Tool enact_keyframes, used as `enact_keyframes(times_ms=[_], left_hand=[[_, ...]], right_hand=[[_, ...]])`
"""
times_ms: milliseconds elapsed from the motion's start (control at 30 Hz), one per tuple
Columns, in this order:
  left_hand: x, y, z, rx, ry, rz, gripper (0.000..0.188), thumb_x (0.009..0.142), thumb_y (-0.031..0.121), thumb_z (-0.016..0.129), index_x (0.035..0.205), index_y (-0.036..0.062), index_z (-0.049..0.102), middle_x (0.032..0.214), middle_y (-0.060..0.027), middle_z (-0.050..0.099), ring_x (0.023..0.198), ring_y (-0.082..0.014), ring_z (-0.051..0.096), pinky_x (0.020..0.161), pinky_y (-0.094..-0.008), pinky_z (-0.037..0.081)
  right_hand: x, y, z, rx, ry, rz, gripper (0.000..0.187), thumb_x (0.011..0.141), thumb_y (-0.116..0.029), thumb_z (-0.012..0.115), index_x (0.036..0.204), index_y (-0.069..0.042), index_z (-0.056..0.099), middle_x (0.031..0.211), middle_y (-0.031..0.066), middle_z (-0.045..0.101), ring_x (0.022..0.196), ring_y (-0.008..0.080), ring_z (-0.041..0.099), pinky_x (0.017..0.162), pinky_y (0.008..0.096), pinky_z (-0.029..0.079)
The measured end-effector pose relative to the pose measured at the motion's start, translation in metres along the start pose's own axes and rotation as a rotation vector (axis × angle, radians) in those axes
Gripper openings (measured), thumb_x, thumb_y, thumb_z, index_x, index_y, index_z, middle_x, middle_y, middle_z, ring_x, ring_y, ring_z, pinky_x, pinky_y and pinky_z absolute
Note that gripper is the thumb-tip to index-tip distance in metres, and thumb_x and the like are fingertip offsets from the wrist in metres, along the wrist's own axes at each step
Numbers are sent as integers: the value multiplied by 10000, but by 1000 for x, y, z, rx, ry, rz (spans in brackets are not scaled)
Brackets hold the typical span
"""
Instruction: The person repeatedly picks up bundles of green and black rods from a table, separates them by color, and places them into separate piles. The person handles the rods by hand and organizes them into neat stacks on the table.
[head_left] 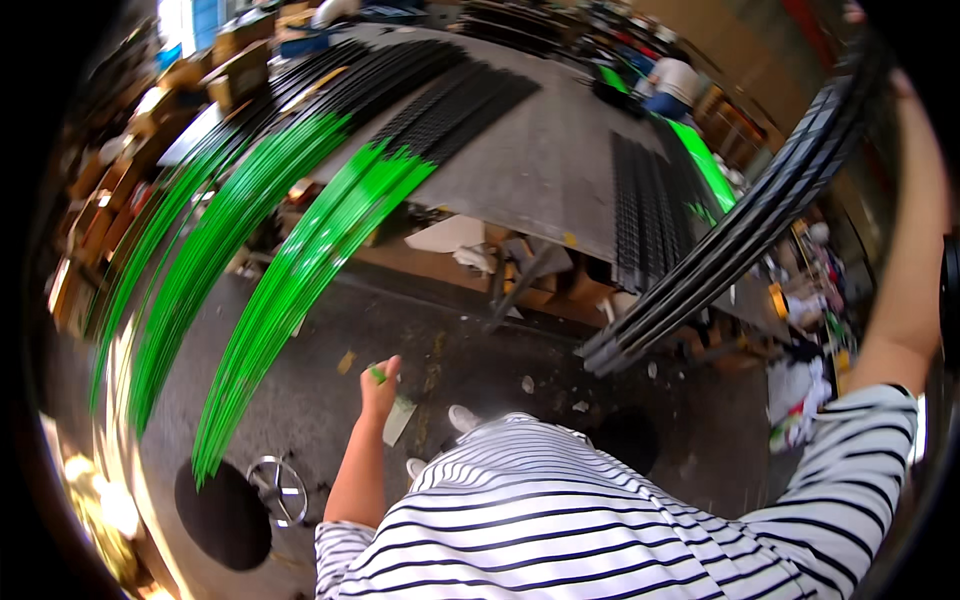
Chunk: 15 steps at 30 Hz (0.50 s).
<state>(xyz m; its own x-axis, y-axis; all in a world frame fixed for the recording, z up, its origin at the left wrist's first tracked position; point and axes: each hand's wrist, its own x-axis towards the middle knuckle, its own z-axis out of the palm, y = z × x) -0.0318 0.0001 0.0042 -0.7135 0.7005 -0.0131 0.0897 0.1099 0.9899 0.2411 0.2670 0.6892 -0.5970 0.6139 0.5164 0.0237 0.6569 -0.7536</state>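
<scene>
My right arm is raised at the far right. My right hand point(903, 88), partly cut off by the dark rim of the picture, is closed on a bundle of long black rods point(740, 225). The bundle slants down and left, its lower ends hanging over the front edge of the table. My left hand point(378, 385) is low in front of me, closed on a small green thing point(377, 374) too small to name. To its left, several bundles of long rods, black at the far part and bright green at the near part point(300, 255), bend down past the table edge.
A large grey table point(500, 150) stands ahead. Black textured strips point(645, 205) lie on its right side. A round black stool point(225, 515) is at lower left beside a metal wheel-shaped base point(278, 490). Another person point(672, 85) is beyond the table. Cardboard boxes point(240, 75) are stacked at left.
</scene>
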Motion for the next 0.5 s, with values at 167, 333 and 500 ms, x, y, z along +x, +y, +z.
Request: enact_keyframes(times_ms=[167, 333, 500], left_hand=[[3, -8, 15, -100, -20, -21, 481, 910, 354, 524, 537, 80, 392, 527, 52, 347, 511, -57, 314, 449, -269, 249], [3, -9, 19, -129, 68, -9, 489, 914, 346, 519, 519, 85, 395, 498, 33, 375, 469, -62, 345, 436, -250, 278], [5, 8, 30, -74, 153, -71, 531, 921, 378, 497, 497, 70, 408, 491, -18, 464, 452, -80, 393, 451, -253, 315]], right_hand=[[-49, 217, -52, 113, 302, 466, 173, 805, -239, 618, 820, -67, 601, 588, 68, 578, 504, 161, 566, 471, 292, 476], [-137, 363, -13, 439, 466, 758, 112, 797, -170, 628, 769, -74, 577, 583, 38, 550, 523, 151, 527, 507, 293, 445], [-243, 460, 91, 701, 366, 713, 211, 722, -39, 669, 912, -47, 577, 719, 62, 603, 653, 175, 608, 581, 311, 492]])
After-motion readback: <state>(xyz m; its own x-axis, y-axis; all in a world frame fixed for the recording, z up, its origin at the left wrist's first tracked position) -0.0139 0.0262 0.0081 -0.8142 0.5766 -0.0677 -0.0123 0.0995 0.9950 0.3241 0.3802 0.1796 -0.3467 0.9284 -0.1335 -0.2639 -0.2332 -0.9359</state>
